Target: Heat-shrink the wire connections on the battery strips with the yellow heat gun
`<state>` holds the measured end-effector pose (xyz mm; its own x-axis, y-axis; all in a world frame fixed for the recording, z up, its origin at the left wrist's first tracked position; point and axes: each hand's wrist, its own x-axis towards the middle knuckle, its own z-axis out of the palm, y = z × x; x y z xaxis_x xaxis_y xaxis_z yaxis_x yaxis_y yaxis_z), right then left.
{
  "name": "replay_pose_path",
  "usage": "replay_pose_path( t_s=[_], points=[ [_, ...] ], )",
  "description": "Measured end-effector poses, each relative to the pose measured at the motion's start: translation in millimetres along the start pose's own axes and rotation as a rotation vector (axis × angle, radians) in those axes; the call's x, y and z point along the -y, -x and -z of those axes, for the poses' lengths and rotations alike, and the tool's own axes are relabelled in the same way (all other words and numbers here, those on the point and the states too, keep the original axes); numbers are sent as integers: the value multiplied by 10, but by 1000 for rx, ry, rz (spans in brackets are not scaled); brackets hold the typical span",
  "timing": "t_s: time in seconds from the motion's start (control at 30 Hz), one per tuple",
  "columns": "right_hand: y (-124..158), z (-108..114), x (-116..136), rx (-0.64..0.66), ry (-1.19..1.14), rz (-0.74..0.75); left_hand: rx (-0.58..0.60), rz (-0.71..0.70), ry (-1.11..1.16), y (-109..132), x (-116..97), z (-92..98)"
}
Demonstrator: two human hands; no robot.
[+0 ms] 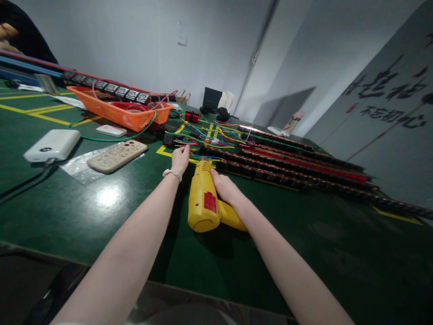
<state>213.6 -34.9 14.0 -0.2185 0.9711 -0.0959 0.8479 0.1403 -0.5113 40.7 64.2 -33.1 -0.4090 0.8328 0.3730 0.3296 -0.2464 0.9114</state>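
Observation:
My right hand (226,188) grips the handle of a yellow heat gun (204,195) with a red label, its nozzle pointing away toward a bundle of coloured wires (216,137). My left hand (180,158), a bead bracelet at the wrist, is closed in a pinch on the near ends of those wires just ahead of the nozzle. Long dark terminal strips (297,164) with red and green wiring stretch right from the bundle across the green table (101,203).
An orange tray (118,113) holding a row of switch modules sits at back left. Nearer lie a beige remote (117,155) on clear plastic, a white power bank (52,145) and a small white box (111,131). Another person's dark sleeve (23,31) shows far left.

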Motion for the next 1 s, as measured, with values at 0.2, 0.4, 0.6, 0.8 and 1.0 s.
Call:
replay_pose_path(
  t_s=[0.2, 0.4, 0.6, 0.8, 1.0],
  points=[
    [-101, -105, 200, 9, 10, 61, -26, 66, 35, 6, -47, 61],
    [-147, -141, 321, 13, 37, 70, 5, 61, -77, -25, -57, 135],
    [-116, -118, 341, -4, 56, 104, 52, 94, -81, -53, -55, 153],
    [-148, -135, 345, -11, 35, 122, 43, 85, -6, -59, -38, 163],
    [-181, -137, 295, -9, -23, 108, 52, 83, 64, -26, -66, 163]
  ],
)
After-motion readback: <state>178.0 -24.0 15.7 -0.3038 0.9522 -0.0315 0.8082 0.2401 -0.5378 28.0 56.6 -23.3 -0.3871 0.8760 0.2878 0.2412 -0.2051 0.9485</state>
